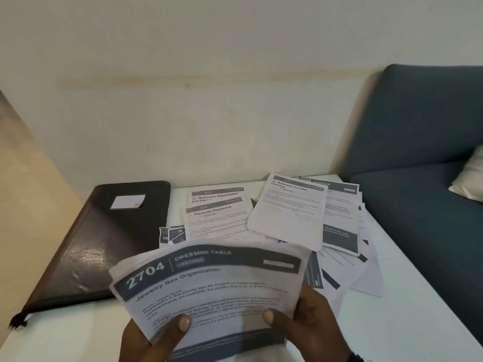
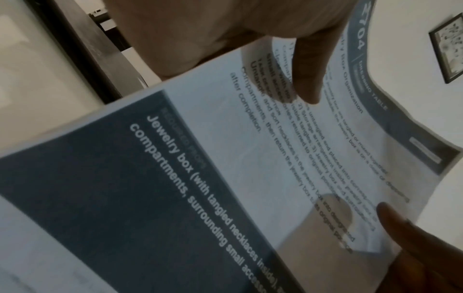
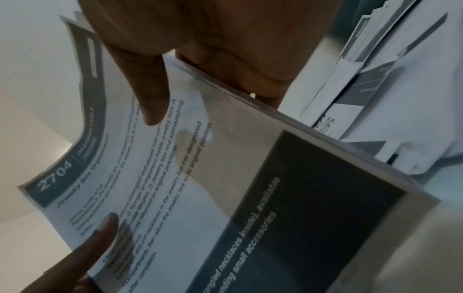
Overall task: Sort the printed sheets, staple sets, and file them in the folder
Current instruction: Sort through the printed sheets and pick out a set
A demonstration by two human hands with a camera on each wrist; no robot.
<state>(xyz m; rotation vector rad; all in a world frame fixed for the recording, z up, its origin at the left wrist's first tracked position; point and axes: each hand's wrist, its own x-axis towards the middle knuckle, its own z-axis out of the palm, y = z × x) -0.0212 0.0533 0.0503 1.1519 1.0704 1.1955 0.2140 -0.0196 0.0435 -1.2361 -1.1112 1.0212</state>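
Table: a white rectangular tabletop point(image 1: 407, 296) against a cream wall, with a dark teal fabric sofa point(image 1: 423, 158) at its right.
Folder: a closed black leatherette zip folder with a small white label point(image 1: 104, 236) lies flat on the left of the table; what is inside cannot be seen.
Loose pile: a scattered heap of white printed sheets with dark grey header bands point(image 1: 308, 218) covers the far right of the table, overlapping at mixed angles; a flatter pair headed "Placemat Placement" point(image 1: 217, 218) lies far centre, just beside the folder.
Held bundle: a thin stack of printed sheets topped by the page headed "2704 Jewelry Box Organization" point(image 1: 209, 291) is held above the near edge, its far edge curling.
Left hand point(image 1: 154, 340): pinches the bundle's near left side, thumb on top, fingers beneath.
Right hand point(image 1: 305, 322): pinches the near right side likewise.
Progress: sorting seems early; no stapler or stapled set is visible, and stapling and filing look still to do.
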